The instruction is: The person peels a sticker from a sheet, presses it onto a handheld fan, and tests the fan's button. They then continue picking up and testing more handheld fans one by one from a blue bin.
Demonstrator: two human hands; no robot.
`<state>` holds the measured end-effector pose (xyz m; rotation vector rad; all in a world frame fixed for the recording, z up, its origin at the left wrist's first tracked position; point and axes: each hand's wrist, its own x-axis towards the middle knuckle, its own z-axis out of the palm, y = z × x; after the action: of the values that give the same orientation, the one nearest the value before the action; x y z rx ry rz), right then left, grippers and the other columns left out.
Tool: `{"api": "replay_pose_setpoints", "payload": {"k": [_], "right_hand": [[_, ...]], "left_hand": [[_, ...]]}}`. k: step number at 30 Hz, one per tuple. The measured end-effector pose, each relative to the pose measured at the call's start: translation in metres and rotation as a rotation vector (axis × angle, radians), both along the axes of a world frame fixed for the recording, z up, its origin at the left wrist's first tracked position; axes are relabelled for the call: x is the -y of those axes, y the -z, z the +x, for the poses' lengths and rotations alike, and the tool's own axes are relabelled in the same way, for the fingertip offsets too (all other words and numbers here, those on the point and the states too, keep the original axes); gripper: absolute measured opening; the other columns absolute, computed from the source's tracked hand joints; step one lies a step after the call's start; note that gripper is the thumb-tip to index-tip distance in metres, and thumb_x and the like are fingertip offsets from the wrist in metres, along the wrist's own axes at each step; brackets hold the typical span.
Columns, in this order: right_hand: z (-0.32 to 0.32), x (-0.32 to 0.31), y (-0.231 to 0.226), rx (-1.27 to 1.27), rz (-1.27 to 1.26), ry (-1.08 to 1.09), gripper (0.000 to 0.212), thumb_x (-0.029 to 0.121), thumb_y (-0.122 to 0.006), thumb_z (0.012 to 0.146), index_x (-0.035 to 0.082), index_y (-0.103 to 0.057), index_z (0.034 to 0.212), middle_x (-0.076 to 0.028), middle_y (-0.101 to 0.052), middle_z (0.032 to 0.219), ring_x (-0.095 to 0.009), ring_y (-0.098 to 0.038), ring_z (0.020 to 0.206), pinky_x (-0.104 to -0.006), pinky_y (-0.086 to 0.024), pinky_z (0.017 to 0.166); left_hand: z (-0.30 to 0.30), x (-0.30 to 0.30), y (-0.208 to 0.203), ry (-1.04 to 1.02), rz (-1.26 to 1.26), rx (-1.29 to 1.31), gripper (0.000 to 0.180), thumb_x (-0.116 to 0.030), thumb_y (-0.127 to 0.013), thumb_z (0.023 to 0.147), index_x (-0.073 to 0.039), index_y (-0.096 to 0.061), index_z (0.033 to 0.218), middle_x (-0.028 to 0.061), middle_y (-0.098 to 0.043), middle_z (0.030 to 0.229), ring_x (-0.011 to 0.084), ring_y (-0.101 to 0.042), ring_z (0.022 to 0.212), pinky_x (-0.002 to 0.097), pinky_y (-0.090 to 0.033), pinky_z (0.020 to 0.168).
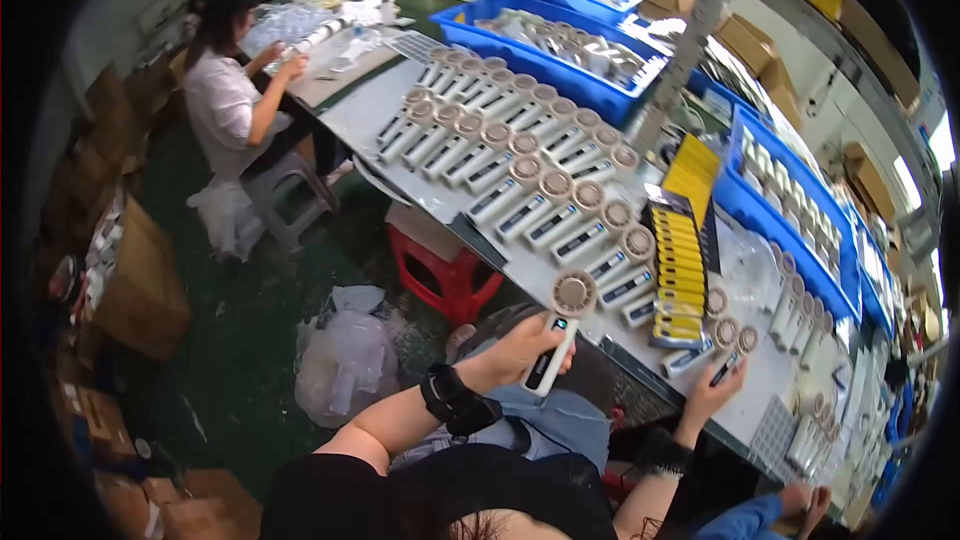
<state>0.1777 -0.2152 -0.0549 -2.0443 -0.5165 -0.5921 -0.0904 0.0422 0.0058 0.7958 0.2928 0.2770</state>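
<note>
My left hand [515, 355] is wrapped round the white handle of a handheld fan [574, 294], held up in front of the table edge. Its round brown grille points upward and a small display glows on the handle. Over the table's right part, my right hand [712, 395] grips a second handheld fan [743, 342] by its lower handle. Similar fans [555, 195] lie side by side in rows across the table [350, 125]. Between the hands, past the table edge, is a stack of yellow and black strips [678, 270] with small displays or labels on them.
Blue bins [560, 50] full of parts line the table's far side, and another blue bin [790, 210] holds white pieces. A metal post [690, 40] rises there. A seated person [225, 90] works at far left. A red stool [445, 275] and clear plastic bag [345, 365] stand on the floor.
</note>
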Motion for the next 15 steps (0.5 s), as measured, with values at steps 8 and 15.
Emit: {"api": "replay_pose_setpoints", "payload": {"k": [8, 15], "right_hand": [[-0.06, -0.03, -0.056, 0.225, 0.111, -0.072, 0.054, 0.014, -0.054, 0.088, 0.0, -0.032, 0.135, -0.016, -0.041, 0.131, -0.027, -0.038, 0.125, -0.0407, -0.029, 0.105], [-0.151, -0.105, -0.107, -0.906, 0.235, -1.058, 0.081, 0.0, -0.059, 0.082, 0.008, -0.01, 0.146, -0.009, -0.058, 0.103, -0.016, -0.058, 0.094, -0.0294, -0.047, 0.086]], "left_hand": [[-0.009, -0.014, -0.015, 0.007, 0.044, 0.093, 0.021, -0.012, -0.05, 0.093, -0.003, -0.045, 0.111, 0.0082, -0.058, 0.094, 0.0155, -0.06, 0.078, 0.029, -0.052, 0.069], [0.037, 0.003, -0.04, -0.019, 0.065, 0.152, 0.034, -0.012, -0.051, 0.093, -0.003, -0.036, 0.122, 0.0068, -0.056, 0.095, 0.0131, -0.059, 0.079, 0.0277, -0.052, 0.071]]}}
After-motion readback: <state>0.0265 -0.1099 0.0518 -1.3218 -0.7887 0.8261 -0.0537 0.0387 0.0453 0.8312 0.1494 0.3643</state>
